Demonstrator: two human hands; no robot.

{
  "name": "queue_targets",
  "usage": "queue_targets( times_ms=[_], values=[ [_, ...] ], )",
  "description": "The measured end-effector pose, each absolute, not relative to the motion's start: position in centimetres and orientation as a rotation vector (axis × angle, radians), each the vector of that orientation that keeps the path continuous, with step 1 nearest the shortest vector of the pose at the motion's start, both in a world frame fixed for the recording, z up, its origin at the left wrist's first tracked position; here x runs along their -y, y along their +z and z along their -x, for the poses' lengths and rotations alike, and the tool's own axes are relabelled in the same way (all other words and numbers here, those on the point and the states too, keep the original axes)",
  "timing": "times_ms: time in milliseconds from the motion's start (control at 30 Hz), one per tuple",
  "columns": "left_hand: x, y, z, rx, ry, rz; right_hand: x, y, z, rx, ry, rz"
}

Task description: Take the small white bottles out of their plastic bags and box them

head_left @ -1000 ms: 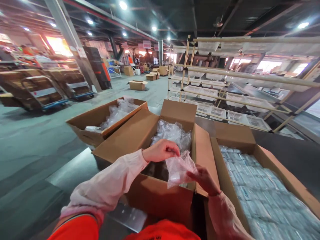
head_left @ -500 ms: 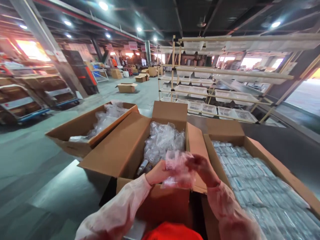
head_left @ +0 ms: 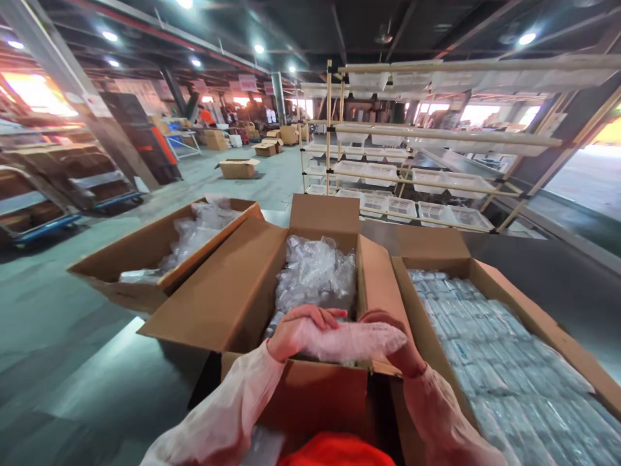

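So the translucent plastic packet (head_left: 356, 342) is up in the air between the two hands, above the near end of the middle open carton (head_left: 320, 388) — its long axis runs pretty much crosswise, left to right. The left hand (head_left: 297, 329) has its fingers close together, laid over the packet's left end and looking closed on it; from there the packet stretches off to the right. The right hand (head_left: 394, 319) is bent in behind the other end, touching or just beside it, but the packet hides most of the palm, so I honestly can't tell whether it's pinching or just cupped there. Neither hand is clearly nearer — one at each end. Beyond them, a heap of clear plastic bags (head_left: 317, 268) sits in that carton. Just right is another open carton (head_left: 538, 317) with rows of clear bagged packs (head_left: 490, 343), nearer the right hand. Over left, a third carton (head_left: 114, 255) holds more clear plastic (head_left: 194, 236), and a tube-frame rack (head_left: 451, 135) with white bins (head_left: 431, 181) stands behind.
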State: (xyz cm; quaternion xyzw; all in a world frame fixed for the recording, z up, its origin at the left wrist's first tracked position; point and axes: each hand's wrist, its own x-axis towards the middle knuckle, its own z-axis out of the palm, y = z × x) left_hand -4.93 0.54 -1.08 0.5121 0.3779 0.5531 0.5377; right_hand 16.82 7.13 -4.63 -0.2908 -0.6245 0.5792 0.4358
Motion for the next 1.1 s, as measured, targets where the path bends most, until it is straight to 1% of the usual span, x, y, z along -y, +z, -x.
queue_targets(
  times_ms=[67,133,200,267,333,400,467,533,600,667,767,833,867,900,967,1033,1100],
  values=[
    [-0.1,-1.2,4.7,-0.813,1.296,-1.5,-7.3,-4.8,-16.6,1.398,1.456,0.794],
    [0.0,-1.7,4.3,-0.855,1.264,-1.824,-7.5,-4.8,-16.5,1.289,1.505,0.86],
    [-0.2,-2.5,3.9,-0.942,1.28,-2.106,-7.7,-4.6,-16.7,1.294,1.598,0.918],
    [-0.8,-3.3,3.7,-0.975,1.329,-2.249,-7.8,-4.2,-17.3,1.345,1.74,0.922],
    [-1.6,-3.9,3.6,-1.006,1.386,-2.229,-8.0,-3.6,-18.1,1.478,1.814,0.786],
    [-2.5,-4.2,3.7,-1.051,1.469,-2.08,-8.2,-3.1,-18.7,1.705,1.689,0.59],
    [-3.4,-4.1,3.9,-1.097,1.542,-1.881,-8.5,-2.9,-18.9,1.945,1.368,0.503],
    [-4.2,-3.9,3.9,-1.097,1.569,-1.746,-8.9,-3.1,-18.7,2.058,1.048,0.527],
    [-4.8,-3.6,3.7,-1.043,1.538,-1.745,-9.4,-3.6,-18.5,2.033,0.914,0.642],
    [-5.3,-3.2,3.2,-0.929,1.462,-1.9,-10.3,-4.3,-18.3,1.913,0.969,0.887],
    [-5.9,-3.0,2.4,-0.763,1.253,-2.294,-12.3,-5.6,-18.5,1.703,1.318,1.246],
    [-6.6,-3.3,1.9,-0.748,1.162,-2.49,-13.8,-6.2,-19.1,1.696,1.522,1.326],
    [-7.0,-3.6,1.6,-0.781,1.15,-2.531,-14.4,-6.3,-19.5,1.744,1.535,1.335],
    [-7.5,-4.0,1.2,-0.842,1.156,-2.518,-14.9,-6.3,-20.0,1.842,1.469,1.303],
    [-9.0,-4.7,0.4,-1.034,1.16,-2.317,-15.5,-5.8,-21.0,2.135,1.244,1.087],
    [-10.9,-5.2,-0.8,-1.222,1.085,-1.941,-16.0,-5.3,-21.9,2.44,0.987,0.843],
    [-12.9,-5.3,-2.1,-1.292,0.999,-1.587,-17.2,-5.3,-23.1,2.63,0.789,0.793]
  ],
)
